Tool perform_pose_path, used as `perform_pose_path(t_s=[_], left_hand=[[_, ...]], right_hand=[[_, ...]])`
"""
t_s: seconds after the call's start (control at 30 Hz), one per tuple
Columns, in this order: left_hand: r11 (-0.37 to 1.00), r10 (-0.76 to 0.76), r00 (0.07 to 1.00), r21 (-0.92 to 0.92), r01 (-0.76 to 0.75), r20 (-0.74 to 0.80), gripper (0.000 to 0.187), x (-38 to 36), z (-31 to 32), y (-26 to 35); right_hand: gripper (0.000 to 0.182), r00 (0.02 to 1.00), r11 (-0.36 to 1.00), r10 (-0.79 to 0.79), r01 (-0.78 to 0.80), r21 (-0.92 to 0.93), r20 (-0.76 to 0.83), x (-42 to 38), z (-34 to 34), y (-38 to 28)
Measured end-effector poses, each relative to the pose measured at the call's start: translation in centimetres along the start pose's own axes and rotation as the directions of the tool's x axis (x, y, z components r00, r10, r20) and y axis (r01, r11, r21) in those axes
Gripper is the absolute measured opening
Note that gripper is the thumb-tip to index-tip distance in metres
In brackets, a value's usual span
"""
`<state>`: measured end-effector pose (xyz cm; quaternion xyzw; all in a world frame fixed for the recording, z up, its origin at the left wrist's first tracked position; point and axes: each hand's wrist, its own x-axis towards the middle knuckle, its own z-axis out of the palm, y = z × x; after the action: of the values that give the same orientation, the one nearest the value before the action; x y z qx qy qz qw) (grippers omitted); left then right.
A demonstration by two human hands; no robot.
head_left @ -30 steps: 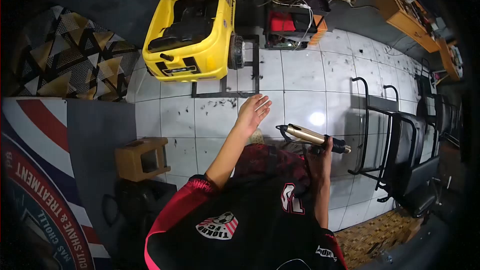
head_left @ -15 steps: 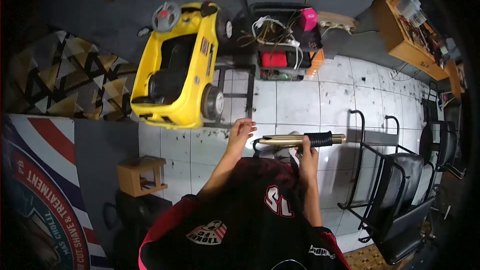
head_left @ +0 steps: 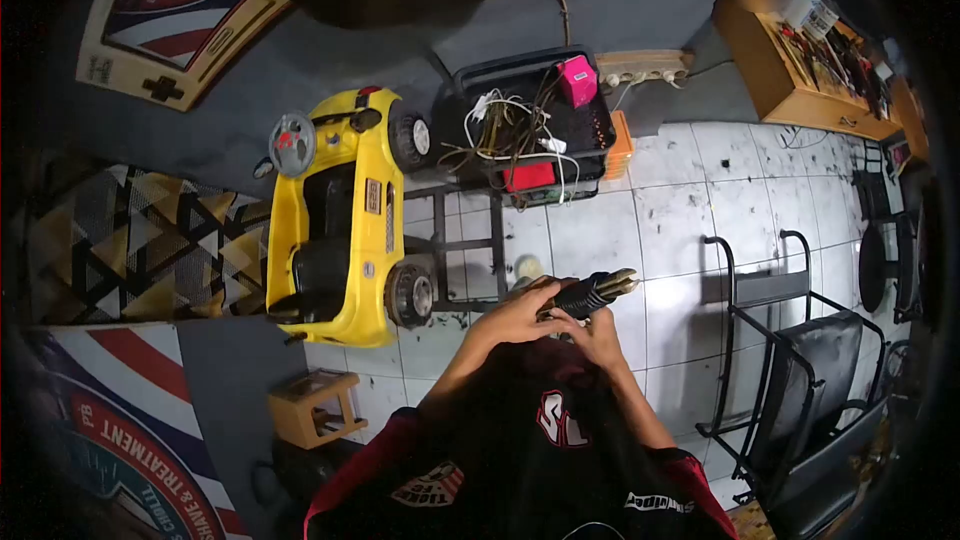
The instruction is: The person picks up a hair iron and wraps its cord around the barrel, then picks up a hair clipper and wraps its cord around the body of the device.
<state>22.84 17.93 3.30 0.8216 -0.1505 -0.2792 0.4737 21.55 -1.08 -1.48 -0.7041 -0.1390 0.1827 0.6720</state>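
Observation:
A gold hair straightener (head_left: 620, 283) with black cord wound round it is held in front of my chest. Its gold end points right and away from me, with the two arms slightly apart at the tip. My left hand (head_left: 520, 316) closes round the near part, its fingers over the top. Beneath and to the right, my right hand (head_left: 595, 338) grips the wound part from below. The two hands meet and hide the rear of the straightener.
A yellow toy car (head_left: 340, 230) stands on a dark metal frame (head_left: 470, 305) ahead left. A black basket (head_left: 460, 90) holds tangled cables and a pink box (head_left: 577, 81). To the right are a black chair (head_left: 815, 380) and a wooden drawer cabinet (head_left: 800, 90). A small wooden stand (head_left: 300, 410) sits at left.
My left hand has come from free, beside the straightener, to closing on it. The straightener has turned, its wound end swinging away from me. My view has shifted, showing more of the wall.

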Motion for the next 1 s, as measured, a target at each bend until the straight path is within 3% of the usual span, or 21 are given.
perform_pose_path(t_s=[0.1, 0.23, 0.33, 0.4, 0.43, 0.47, 0.5, 0.53, 0.63, 0.73, 0.83, 0.97, 1.0], left_hand=[[0.983, 0.111, 0.992, -0.142, -0.119, -0.060, 0.065, 2.3, -1.6, -1.8], [0.998, 0.052, 0.999, -0.045, -0.052, -0.005, 0.062, 5.7, -6.0, -2.8], [0.982, 0.189, 0.976, 0.001, -0.190, -0.111, 0.060, 8.1, -9.2, -5.6], [0.954, 0.301, 0.929, 0.063, -0.294, -0.216, 0.058, 9.5, -11.6, -6.8], [0.966, 0.254, 0.942, 0.006, -0.259, -0.220, 0.056, 10.2, -12.8, -7.5], [0.974, 0.205, 0.953, -0.051, -0.221, -0.222, 0.054, 10.7, -14.0, -8.1], [0.978, 0.151, 0.963, -0.110, -0.178, -0.222, 0.052, 11.1, -15.1, -8.6], [0.976, 0.210, 0.935, 0.013, -0.216, -0.285, 0.046, 11.4, -16.9, -7.7], [0.982, 0.145, 0.968, -0.092, -0.166, -0.206, 0.050, 12.5, -19.2, -9.6], [0.998, -0.069, 0.997, -0.008, 0.069, -0.032, 0.065, 13.1, -21.1, -10.5], [0.990, -0.092, 0.996, 0.103, 0.092, -0.012, 0.064, 14.0, -22.6, -10.2], [0.987, -0.060, 0.985, 0.140, 0.084, -0.162, 0.056, 14.6, -22.8, -11.3], [0.998, -0.048, 0.971, 0.016, 0.054, -0.236, 0.047, 14.8, -22.5, -12.0]], right_hand=[[0.030, 1.000, 0.992, -0.024, 0.022, -0.121, -0.019, 2.5, -0.3, 1.5], [0.032, 0.988, 0.940, -0.137, 0.105, -0.323, -0.076, 7.0, -1.1, 0.7], [0.038, 0.974, 0.946, -0.164, 0.109, -0.307, -0.158, 11.8, -0.6, -0.2], [0.043, 0.992, 0.969, -0.055, 0.025, -0.247, -0.116, 15.2, -0.6, -0.7], [0.046, 0.996, 0.976, 0.000, -0.019, -0.217, -0.090, 16.9, -0.7, -1.1], [0.054, 0.998, 0.941, -0.063, 0.055, -0.334, -0.013, 18.4, -0.9, -1.7], [0.056, 0.999, 0.940, -0.019, 0.008, -0.342, -0.028, 19.3, -0.7, -1.7], [0.058, 0.999, 0.937, 0.025, -0.038, -0.348, -0.042, 20.1, -0.5, -1.5], [0.062, 0.999, 0.943, 0.024, -0.035, -0.332, -0.038, 22.7, -0.3, -1.5], [0.061, 0.999, 0.950, -0.015, 0.000, -0.311, -0.044, 24.6, 0.0, -0.1], [0.062, 0.999, 0.954, -0.008, -0.008, -0.301, -0.049, 26.0, -0.3, 0.7], [0.066, 0.996, 0.957, -0.067, 0.046, -0.285, -0.063, 28.1, 0.5, 2.5], [0.066, 0.994, 0.950, -0.099, 0.079, -0.303, -0.050, 29.0, 0.6, 2.8]])
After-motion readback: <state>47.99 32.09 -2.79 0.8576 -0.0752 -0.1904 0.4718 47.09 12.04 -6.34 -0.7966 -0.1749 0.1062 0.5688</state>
